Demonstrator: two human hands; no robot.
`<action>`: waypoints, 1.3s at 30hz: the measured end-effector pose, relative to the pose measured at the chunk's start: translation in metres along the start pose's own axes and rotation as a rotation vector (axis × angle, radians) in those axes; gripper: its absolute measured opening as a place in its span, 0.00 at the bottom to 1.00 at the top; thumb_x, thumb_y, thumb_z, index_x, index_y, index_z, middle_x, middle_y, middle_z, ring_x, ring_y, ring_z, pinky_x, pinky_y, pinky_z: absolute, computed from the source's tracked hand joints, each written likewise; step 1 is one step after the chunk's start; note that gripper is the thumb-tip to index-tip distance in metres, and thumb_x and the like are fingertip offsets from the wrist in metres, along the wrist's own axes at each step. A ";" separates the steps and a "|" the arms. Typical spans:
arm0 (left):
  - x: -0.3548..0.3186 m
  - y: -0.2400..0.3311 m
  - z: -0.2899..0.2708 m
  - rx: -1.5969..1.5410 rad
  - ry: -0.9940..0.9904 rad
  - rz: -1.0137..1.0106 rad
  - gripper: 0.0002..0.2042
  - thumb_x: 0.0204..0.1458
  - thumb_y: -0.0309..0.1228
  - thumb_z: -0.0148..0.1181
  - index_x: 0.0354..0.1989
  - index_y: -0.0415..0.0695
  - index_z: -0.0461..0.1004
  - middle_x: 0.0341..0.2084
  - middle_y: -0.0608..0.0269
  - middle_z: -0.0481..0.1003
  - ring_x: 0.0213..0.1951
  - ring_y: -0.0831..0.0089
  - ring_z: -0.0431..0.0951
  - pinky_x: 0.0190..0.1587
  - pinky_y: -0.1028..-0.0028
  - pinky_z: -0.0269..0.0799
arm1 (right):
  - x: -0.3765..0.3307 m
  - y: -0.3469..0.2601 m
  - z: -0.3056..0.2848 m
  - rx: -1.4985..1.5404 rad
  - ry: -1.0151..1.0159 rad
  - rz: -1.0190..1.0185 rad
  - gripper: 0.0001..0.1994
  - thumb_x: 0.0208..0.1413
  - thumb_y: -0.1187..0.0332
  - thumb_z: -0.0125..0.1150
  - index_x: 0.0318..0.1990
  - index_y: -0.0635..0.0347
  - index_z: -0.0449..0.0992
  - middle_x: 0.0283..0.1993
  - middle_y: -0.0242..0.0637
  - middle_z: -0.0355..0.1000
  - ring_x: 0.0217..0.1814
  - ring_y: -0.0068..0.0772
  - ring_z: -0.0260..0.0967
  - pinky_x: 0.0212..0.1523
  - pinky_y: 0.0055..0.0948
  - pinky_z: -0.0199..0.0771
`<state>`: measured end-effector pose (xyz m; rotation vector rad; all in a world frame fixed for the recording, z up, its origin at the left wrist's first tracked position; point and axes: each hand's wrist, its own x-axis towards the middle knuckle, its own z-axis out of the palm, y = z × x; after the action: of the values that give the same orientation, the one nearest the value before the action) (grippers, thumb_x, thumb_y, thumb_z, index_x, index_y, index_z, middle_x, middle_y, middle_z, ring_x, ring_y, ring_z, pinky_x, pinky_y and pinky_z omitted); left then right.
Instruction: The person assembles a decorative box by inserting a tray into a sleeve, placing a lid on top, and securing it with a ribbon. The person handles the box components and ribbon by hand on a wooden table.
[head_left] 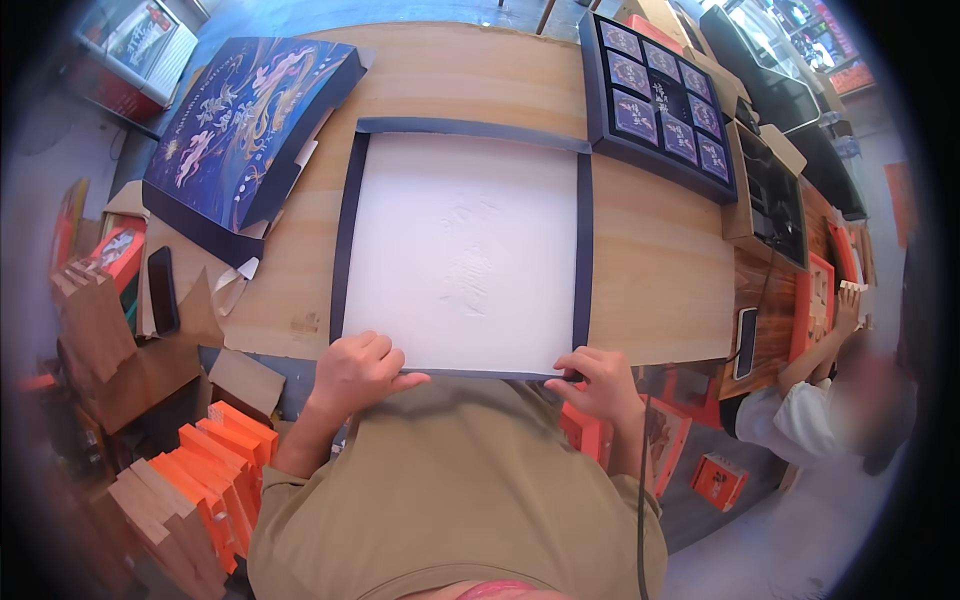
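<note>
A shallow box lid (430, 250) lies inside up in front of me, white within and dark navy along its rims, with faint embossed marks in its middle. At its near left corner my left hand (358, 375) is closed on the rim, thumb stretched along the edge. My right hand (598, 382) pinches the near rim close to the right corner. The undersides of both grips are hidden. Left of the lid rests a printed blue-purple box cover (245, 130). Beyond it to the right is a dark tray box (660, 110) holding several small purple square packs.
The wooden table (660, 280) carries an open carton (765, 190) and a phone (745, 343) stands at the right edge. Another phone (162, 290) is at left. Orange boxes (215, 470) stack at lower left. A co-worker (820, 400) sits at right; a cable (642, 490) hangs beside my right arm.
</note>
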<state>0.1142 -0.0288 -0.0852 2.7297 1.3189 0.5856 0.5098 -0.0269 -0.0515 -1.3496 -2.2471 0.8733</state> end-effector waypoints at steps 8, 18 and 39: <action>0.002 0.000 -0.001 -0.029 -0.001 0.006 0.30 0.52 0.55 0.73 0.15 0.48 0.62 0.16 0.67 0.60 0.20 0.68 0.68 0.21 0.70 0.64 | 0.071 -0.002 -0.037 -0.038 0.429 -0.126 0.07 0.55 0.72 0.77 0.36 0.59 0.82 0.37 0.36 0.81 0.25 0.33 0.75 0.27 0.29 0.75; 0.000 0.001 0.001 -0.013 0.050 -0.015 0.31 0.46 0.56 0.76 0.14 0.48 0.62 0.15 0.66 0.59 0.20 0.66 0.68 0.20 0.68 0.62 | 0.237 0.089 -0.066 -0.744 0.423 -0.148 0.09 0.51 0.74 0.66 0.40 0.54 0.82 0.40 0.33 0.78 0.46 0.40 0.78 0.45 0.40 0.81; 0.001 0.002 -0.005 -0.040 0.074 0.011 0.29 0.48 0.53 0.77 0.14 0.49 0.64 0.15 0.67 0.62 0.20 0.68 0.71 0.21 0.70 0.66 | 0.265 0.106 -0.068 -0.964 0.330 -0.359 0.04 0.53 0.74 0.62 0.28 0.55 0.76 0.30 0.35 0.76 0.39 0.37 0.79 0.38 0.34 0.82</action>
<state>0.1144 -0.0301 -0.0802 2.7098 1.2930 0.7123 0.4949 0.2653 -0.0721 -1.1991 -2.5715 -0.6075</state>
